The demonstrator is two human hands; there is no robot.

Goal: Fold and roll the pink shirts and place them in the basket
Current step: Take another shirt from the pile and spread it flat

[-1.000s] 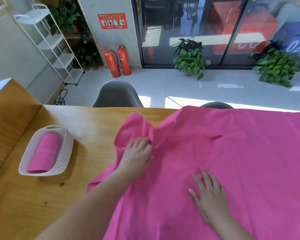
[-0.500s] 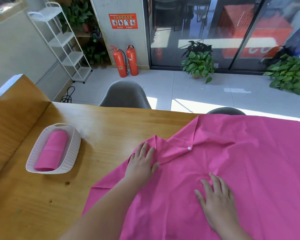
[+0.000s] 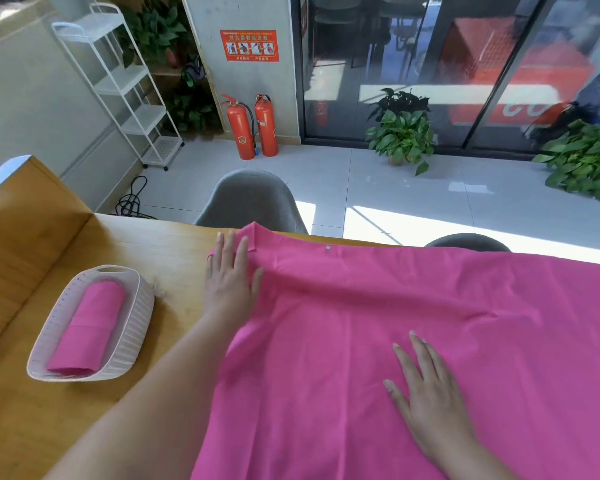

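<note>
A large pink shirt (image 3: 413,323) lies spread over the right half of the wooden table (image 3: 174,258). My left hand (image 3: 229,282) lies flat with straight fingers on the shirt's far left corner, pressing it down near the table's far edge. My right hand (image 3: 426,386) rests flat on the cloth nearer to me, fingers spread. At the left, a white slotted basket (image 3: 136,337) holds one rolled pink shirt (image 3: 87,330).
A raised wooden ledge (image 3: 21,216) borders the table on the left. Two grey chairs (image 3: 250,202) stand beyond the far edge. Further back on the floor are a white shelf rack (image 3: 125,84), two fire extinguishers (image 3: 253,126) and potted plants (image 3: 402,133).
My left hand slid the bunched shirt corner away toward the far edge and flattened it, its fingers going from curled to straight. My right hand stayed flat on the cloth.
</note>
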